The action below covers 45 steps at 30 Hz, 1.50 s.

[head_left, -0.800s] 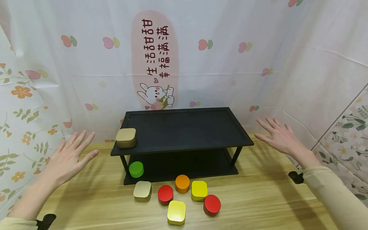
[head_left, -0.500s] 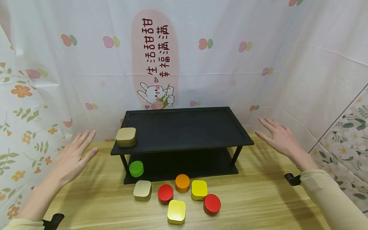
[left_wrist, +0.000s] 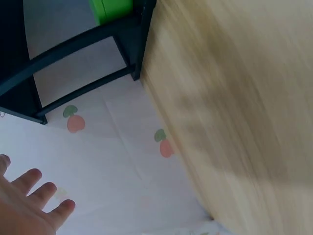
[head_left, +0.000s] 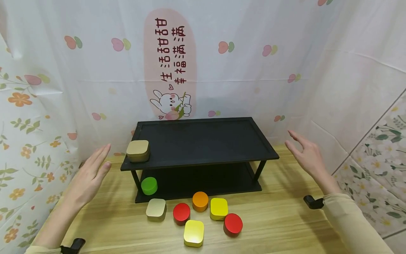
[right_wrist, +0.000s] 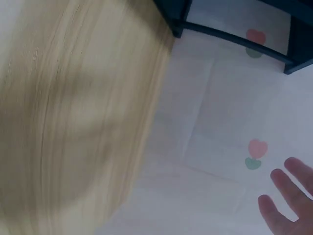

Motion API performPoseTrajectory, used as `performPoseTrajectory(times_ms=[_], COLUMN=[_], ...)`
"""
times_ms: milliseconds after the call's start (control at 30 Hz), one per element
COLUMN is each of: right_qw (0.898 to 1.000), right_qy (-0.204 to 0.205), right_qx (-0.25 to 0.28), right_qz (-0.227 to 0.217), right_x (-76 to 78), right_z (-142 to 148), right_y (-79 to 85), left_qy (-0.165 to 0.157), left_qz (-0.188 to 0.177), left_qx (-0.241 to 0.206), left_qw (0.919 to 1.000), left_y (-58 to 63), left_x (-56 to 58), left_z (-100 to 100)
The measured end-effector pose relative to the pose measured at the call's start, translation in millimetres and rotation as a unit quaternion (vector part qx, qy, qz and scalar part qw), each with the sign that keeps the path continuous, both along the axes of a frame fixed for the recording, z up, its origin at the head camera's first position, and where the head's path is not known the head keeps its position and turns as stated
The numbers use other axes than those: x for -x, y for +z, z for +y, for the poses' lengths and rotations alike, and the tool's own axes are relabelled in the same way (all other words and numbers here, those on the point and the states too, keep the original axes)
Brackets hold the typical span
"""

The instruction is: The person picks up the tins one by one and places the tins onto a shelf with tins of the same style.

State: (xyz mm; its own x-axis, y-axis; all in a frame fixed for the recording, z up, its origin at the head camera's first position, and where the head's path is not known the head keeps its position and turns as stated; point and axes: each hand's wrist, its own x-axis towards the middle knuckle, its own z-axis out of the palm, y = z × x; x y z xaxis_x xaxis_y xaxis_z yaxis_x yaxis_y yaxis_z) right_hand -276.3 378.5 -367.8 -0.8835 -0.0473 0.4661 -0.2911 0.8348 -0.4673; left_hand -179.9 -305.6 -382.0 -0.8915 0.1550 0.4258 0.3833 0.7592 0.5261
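My left hand is held up left of a black two-tier shelf, fingers straight and nothing in them. On the other side, my right hand hovers beyond the shelf's right end, also holding nothing. A gold square tin sits at the left front of the top tier. The green round tin stands on the lower tier, by the left leg. In front lie a pale gold square tin, red round tins, an orange round tin and yellow square tins.
The wooden table runs under everything. A printed white curtain hangs close behind the shelf and along both sides. Dark straps sit at both wrists.
Both hands have turned and their fingers have drawn closer together. The forearms have shifted inward a little. The shelf and tins stay in place, with the head view moved slightly.
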Motion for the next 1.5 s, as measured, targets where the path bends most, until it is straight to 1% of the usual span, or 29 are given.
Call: performPoseTrajectory(times_ms=[133, 300, 467, 600, 767, 867, 967, 1033, 1167, 1333, 1500], right_qw=[0.999, 0.996, 0.994, 0.990, 0.984, 0.980, 0.978, 0.977, 0.973, 0.965, 0.960], right_qy=[-0.014, -0.023, -0.033, -0.033, -0.040, -0.048, -0.061, -0.069, -0.074, -0.078, -0.078], right_qx=[0.034, 0.053, 0.067, 0.090, 0.135, 0.162, 0.173, 0.177, 0.193, 0.220, 0.235], right_qz=[0.037, 0.062, 0.084, 0.100, 0.109, 0.108, 0.101, 0.097, 0.100, 0.115, 0.129], right_x=[-1.9, -8.1, -12.8, -15.2, -19.4, -22.7, -25.9, -28.0, -32.7, -36.1, -37.6], right_z=[-5.5, -12.9, -18.6, -22.0, -27.3, -32.1, -37.8, -41.5, -46.9, -50.8, -54.0], right_y=[-5.5, -5.2, -4.1, -6.0, -9.0, -9.9, -9.8, -9.5, -8.9, -9.8, -11.0], left_qy=[0.005, 0.014, 0.014, 0.016, 0.026, 0.039, 0.052, 0.055, 0.050, 0.037, 0.029], left_qz=[0.019, 0.037, 0.031, 0.028, 0.037, 0.041, 0.043, 0.044, 0.037, 0.015, -0.007], left_qx=[-0.034, -0.059, -0.087, -0.108, -0.135, -0.152, -0.174, -0.191, -0.219, -0.249, -0.261], left_qw=[0.9992, 0.9975, 0.9956, 0.9936, 0.9898, 0.9867, 0.9824, 0.9791, 0.9737, 0.9676, 0.9648], left_y=[-2.2, -3.6, -4.8, -5.3, -6.5, -7.7, -8.9, -9.4, -11.1, -12.3, -12.0], left_x=[-0.2, 0.0, 0.0, -0.2, 0.3, -0.9, -3.3, -4.9, -7.1, -8.8, -12.2], left_z=[8.7, 17.8, 27.4, 35.7, 45.7, 51.5, 56.8, 59.9, 64.1, 65.6, 66.8])
